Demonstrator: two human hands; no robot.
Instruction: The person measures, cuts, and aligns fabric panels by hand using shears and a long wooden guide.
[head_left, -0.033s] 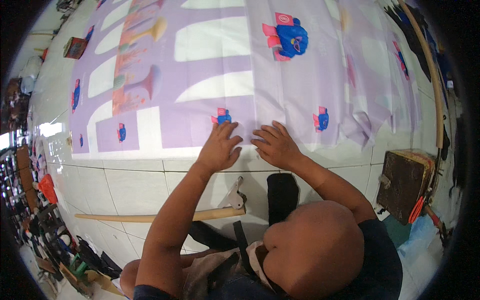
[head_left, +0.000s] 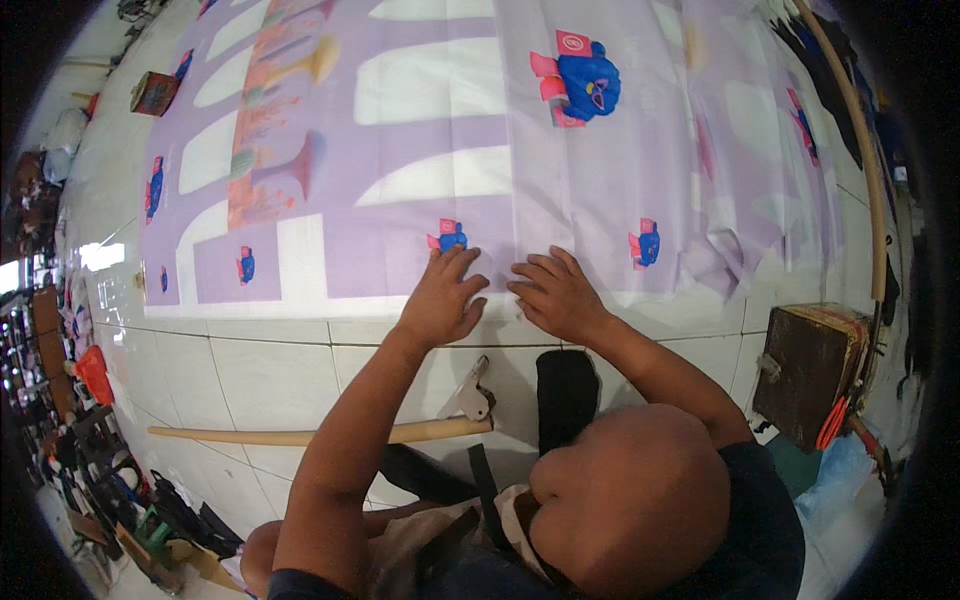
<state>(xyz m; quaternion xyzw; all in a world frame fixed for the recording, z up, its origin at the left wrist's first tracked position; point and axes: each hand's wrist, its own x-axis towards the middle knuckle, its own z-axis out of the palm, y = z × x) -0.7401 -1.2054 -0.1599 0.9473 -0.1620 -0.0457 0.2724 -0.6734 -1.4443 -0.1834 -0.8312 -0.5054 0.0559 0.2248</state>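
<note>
A large lilac printed sheet (head_left: pixel 400 270) with white shapes and small blue furry figures lies spread over the tiled floor. My left hand (head_left: pixel 442 295) rests on its near edge, just below one blue figure, fingers spread. Beside it my right hand (head_left: pixel 563 292) lies on the same edge with fingers apart, close to a lengthwise line where the sheet's shade changes. A gap separates the two hands, and neither holds anything. Between my arms, a pale metal tool (head_left: pixel 468 397) lies on the floor at the end of a thin wooden stick (head_left: pixel 240 436).
A worn dark brown block (head_left: pixel 808 375) stands at the right with orange handles (head_left: pixel 831 424) beside it. Another weathered block (head_left: pixel 155 93) sits at the sheet's far left. The sheet's right part is creased (head_left: pixel 730 255). A long pole (head_left: pixel 872 190) runs down the right side. Clutter lines the left.
</note>
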